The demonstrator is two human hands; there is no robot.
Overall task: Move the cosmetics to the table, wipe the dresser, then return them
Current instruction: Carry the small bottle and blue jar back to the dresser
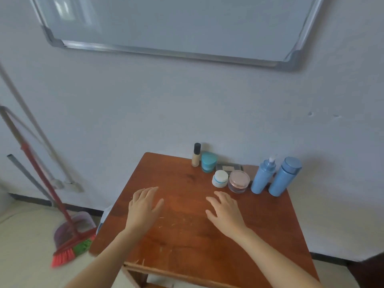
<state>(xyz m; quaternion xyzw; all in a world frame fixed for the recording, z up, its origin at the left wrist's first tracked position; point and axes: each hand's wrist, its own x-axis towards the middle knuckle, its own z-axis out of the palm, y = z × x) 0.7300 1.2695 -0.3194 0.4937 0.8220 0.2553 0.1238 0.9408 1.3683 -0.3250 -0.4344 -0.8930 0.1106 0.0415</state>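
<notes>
On my feed I see a metal-framed whiteboard [176,23] mounted high on the pale wall [145,104]. At left, a red broom [63,255] with coral and green bristles stands against a purple dustpan [87,220] on the cream floor [25,235], with a grey pole [29,177] leaning nearby

dresser [187,235]: scratched glossy wood | blue bottles [262,177]: smooth plastic | whiteboard frame [166,51]: metal

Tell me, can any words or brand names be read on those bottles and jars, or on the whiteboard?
No text can be read.
grey flat case: pale label, too blurred to read.
white jar: teal band, no legible words.
whiteboard: no writing shows.
</notes>
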